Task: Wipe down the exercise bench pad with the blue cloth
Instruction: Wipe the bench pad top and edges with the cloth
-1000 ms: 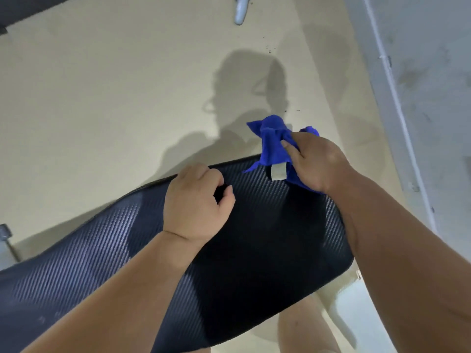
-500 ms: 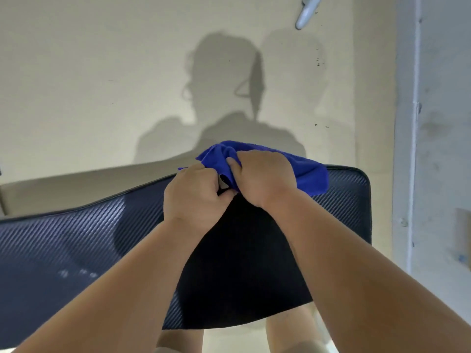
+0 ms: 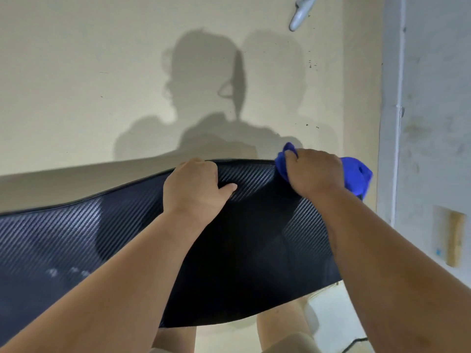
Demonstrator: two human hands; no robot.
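The black exercise bench pad (image 3: 254,263), with a carbon-weave texture, runs from the lower left to the right across the view. My right hand (image 3: 314,171) presses the bunched blue cloth (image 3: 356,177) onto the pad's far right corner; cloth sticks out on both sides of the fist. My left hand (image 3: 196,189) rests as a closed fist on the pad's far edge near the middle, thumb on the surface, with nothing visible in it. Both forearms cover much of the pad's near side.
Beige floor (image 3: 102,85) lies beyond the pad, with my shadow on it. A white object (image 3: 300,14) lies at the top right. A pale wall (image 3: 433,110) with a thin conduit rises on the right. My knees show under the pad.
My right hand has slid the blue cloth from the middle of the far edge, beside my left hand, out to the right corner. My left hand stayed on the far edge.
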